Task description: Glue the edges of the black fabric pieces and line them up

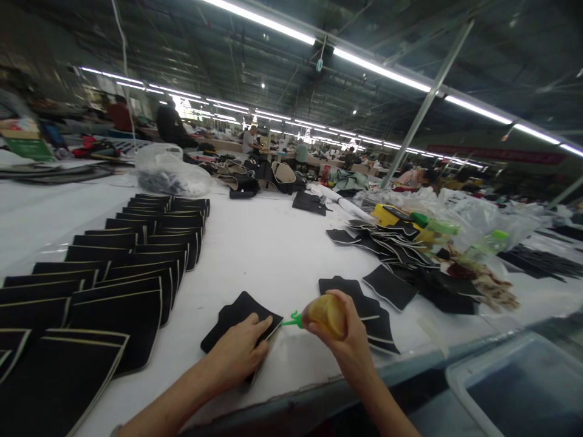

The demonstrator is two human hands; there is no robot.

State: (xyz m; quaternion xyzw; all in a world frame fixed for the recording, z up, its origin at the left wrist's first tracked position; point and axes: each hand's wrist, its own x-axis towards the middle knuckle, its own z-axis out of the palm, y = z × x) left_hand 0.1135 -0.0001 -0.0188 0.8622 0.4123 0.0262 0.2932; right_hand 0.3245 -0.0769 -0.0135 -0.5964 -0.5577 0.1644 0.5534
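My left hand presses a black panel down on the white tabletop, its fingers apart on the panel's upper face. In my right hand is a squeeze bottle of yellowish-brown liquid, tilted on its side. Its green nozzle points left and meets the right-hand edge of the panel. Just right of the bottle lie several overlapping black panels with pale edges. To the left, long overlapping rows of black panels each show a pale line along one edge.
A loose heap of black pieces lies at the right, beside a yellow container and clear plastic bags. Below the table's front edge stands a translucent bin. Dark bags lie at the back; people sit farther off.
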